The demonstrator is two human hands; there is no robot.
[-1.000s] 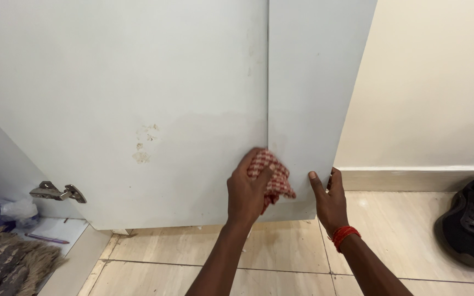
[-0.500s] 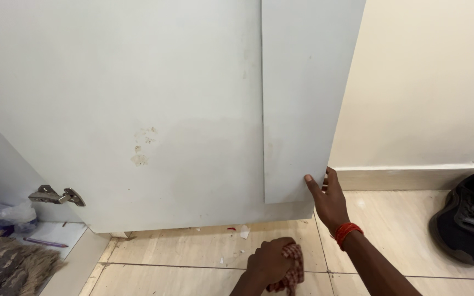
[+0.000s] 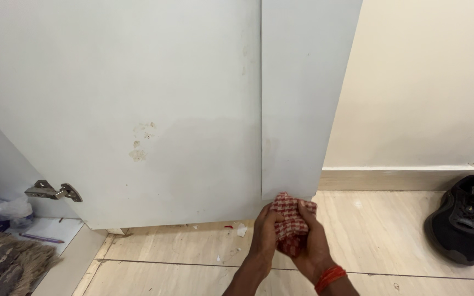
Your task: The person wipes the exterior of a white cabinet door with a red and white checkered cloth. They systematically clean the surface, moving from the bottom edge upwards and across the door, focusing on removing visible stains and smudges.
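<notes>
Both hands, left hand (image 3: 266, 233) & right hand (image 3: 312, 241), bunch checked red-white cloth (image 3: 288, 215) below smooth grey door (image 3: 193, 109)

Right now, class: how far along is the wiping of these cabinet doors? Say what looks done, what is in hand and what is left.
Done: nothing looks finished. In hand: both hands, left hand and right hand, bunch the red checked cloth below the narrow door, off its surface. Left: brownish marks show on the wide door, and scraps lie on the floor tiles.
</notes>
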